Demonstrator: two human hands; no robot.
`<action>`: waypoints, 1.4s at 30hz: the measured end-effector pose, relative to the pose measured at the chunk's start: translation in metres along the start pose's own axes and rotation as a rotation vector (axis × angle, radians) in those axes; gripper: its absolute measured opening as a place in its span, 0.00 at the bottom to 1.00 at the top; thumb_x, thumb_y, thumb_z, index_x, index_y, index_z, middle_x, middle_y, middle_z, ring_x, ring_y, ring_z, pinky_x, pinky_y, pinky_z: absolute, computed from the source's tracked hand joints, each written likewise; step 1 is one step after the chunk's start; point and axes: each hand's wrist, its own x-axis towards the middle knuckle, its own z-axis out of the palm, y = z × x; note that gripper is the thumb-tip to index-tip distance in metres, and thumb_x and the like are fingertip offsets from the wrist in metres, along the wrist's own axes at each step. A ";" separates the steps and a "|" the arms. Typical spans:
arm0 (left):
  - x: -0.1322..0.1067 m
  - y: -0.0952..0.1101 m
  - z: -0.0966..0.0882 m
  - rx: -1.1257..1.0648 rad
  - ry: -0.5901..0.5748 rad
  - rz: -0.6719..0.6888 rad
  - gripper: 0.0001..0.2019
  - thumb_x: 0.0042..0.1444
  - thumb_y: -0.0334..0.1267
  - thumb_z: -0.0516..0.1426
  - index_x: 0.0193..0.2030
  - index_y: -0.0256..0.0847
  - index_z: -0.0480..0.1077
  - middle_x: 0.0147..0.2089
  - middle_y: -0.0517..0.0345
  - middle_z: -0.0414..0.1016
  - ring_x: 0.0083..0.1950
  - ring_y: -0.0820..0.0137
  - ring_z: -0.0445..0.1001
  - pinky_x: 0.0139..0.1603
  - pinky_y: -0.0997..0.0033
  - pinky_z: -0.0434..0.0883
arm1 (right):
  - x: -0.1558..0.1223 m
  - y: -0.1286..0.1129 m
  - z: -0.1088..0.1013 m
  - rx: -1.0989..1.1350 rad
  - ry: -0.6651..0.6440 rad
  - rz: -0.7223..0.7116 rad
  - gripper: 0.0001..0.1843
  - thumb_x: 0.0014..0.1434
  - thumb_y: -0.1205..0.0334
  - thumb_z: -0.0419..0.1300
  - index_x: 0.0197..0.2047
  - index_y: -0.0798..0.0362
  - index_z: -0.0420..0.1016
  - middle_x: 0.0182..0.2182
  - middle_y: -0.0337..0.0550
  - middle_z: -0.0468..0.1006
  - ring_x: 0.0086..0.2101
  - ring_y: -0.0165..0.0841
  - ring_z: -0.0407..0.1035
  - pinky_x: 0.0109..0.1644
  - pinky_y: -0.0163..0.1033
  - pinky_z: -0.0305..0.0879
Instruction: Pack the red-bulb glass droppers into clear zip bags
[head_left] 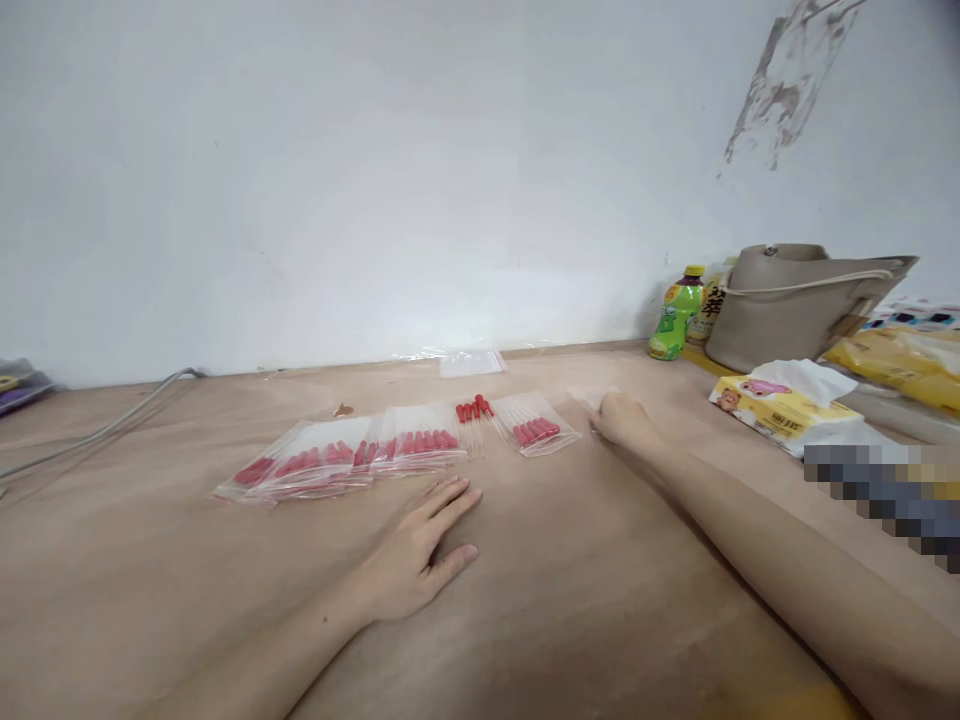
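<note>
- Right hand (622,418), right of centre in the frame, closes its fingers on the edge of a clear bag (587,396).
- Left hand (420,550), lower centre, lies palm down, fingers spread, gripping nothing.
- Mid-frame, loose red droppers (475,409) lie between a filled bag (564,428) and, centre left, overlapping packs (424,420).
- At right, a tissue box (780,408) sits near a green bottle (676,315) and a handbag (780,320).

The sticks (470,411) are red-ended, the bottle (677,315) mostly green.
</note>
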 end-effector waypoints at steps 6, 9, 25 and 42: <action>0.001 0.003 -0.001 -0.008 0.083 0.007 0.28 0.61 0.44 0.48 0.65 0.47 0.42 0.67 0.55 0.40 0.66 0.57 0.42 0.61 0.53 0.52 | -0.019 -0.018 -0.014 0.099 0.206 -0.215 0.13 0.56 0.65 0.47 0.36 0.58 0.72 0.36 0.53 0.75 0.38 0.37 0.67 0.40 0.38 0.56; 0.001 0.004 -0.005 0.008 0.307 0.019 0.27 0.62 0.39 0.46 0.66 0.47 0.39 0.68 0.56 0.38 0.66 0.57 0.39 0.63 0.52 0.48 | -0.050 -0.049 -0.024 0.187 0.299 -0.686 0.11 0.57 0.63 0.49 0.32 0.56 0.71 0.32 0.48 0.75 0.37 0.35 0.64 0.43 0.40 0.53; 0.004 0.000 -0.002 -0.037 -0.006 0.118 0.19 0.61 0.41 0.48 0.60 0.48 0.58 0.63 0.57 0.55 0.62 0.62 0.55 0.59 0.55 0.58 | -0.025 -0.061 0.011 0.409 -0.053 -0.705 0.19 0.61 0.59 0.45 0.50 0.55 0.67 0.53 0.52 0.65 0.54 0.38 0.57 0.57 0.44 0.51; 0.002 0.006 -0.005 -0.065 -0.072 0.189 0.20 0.61 0.39 0.49 0.60 0.51 0.56 0.62 0.60 0.56 0.63 0.62 0.54 0.60 0.55 0.57 | -0.005 -0.119 0.004 0.413 -0.025 -0.382 0.15 0.50 0.60 0.56 0.41 0.58 0.66 0.35 0.49 0.75 0.34 0.34 0.68 0.36 0.34 0.60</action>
